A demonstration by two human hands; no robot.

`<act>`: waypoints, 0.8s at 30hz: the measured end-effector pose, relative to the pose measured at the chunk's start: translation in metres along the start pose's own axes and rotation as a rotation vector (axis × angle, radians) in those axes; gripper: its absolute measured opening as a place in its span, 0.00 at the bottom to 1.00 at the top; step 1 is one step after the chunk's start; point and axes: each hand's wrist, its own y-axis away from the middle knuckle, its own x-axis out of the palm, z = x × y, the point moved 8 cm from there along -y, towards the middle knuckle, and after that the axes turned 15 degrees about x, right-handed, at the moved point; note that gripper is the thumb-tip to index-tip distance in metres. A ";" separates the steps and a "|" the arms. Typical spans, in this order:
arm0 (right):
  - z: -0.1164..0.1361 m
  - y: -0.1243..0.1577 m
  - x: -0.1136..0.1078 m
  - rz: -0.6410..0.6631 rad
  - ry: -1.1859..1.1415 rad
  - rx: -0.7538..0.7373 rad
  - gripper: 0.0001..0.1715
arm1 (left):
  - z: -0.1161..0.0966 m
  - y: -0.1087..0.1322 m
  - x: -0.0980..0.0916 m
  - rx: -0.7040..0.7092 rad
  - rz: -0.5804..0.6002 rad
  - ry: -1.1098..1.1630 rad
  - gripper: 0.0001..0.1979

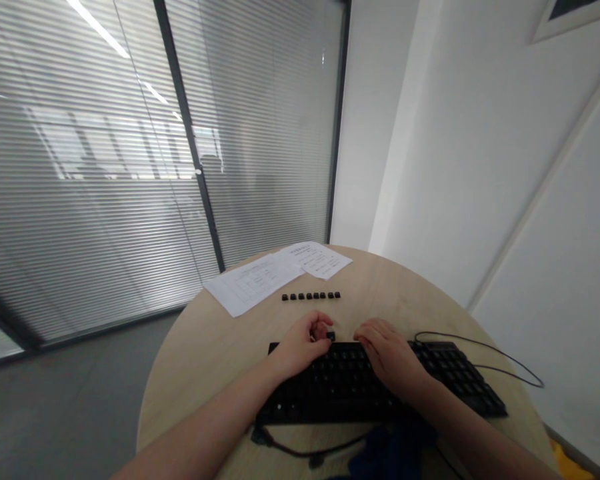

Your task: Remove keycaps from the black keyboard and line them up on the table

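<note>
Left hand (303,345) is at the back edge of the keyboard (445,377), thumb and fingertips pinched on a small black key cap (331,335) that sits right at that top row. It's too small here to tell whether it is seated or already free. Right hand (387,357) lies palm down on the middle of the keyboard with its fingers loosely bent, gripping nothing and just pinning the board. My read on doing this well: pull the cap straight up rather than sideways, grip it on two opposite sides, and keep the right hand's weight on the board so it doesn't lift or slide on the table (215,347). Watch the cable (485,347) looping off the right end, since a snag would drag the board. I see no tray, box or cup. The loose parts lie bare on the wood as a row of key caps (311,296), a neat line of about eight just beyond the keyboard. They are near one another, but I can't tell if they touch. Two paper sheets (253,283) lie further back, apart from the row. A blue cloth (390,453) is at the near edge under my right forearm.
</note>
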 end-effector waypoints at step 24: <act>-0.004 0.009 0.021 0.092 -0.028 0.022 0.09 | -0.015 0.006 0.021 0.023 0.123 0.122 0.22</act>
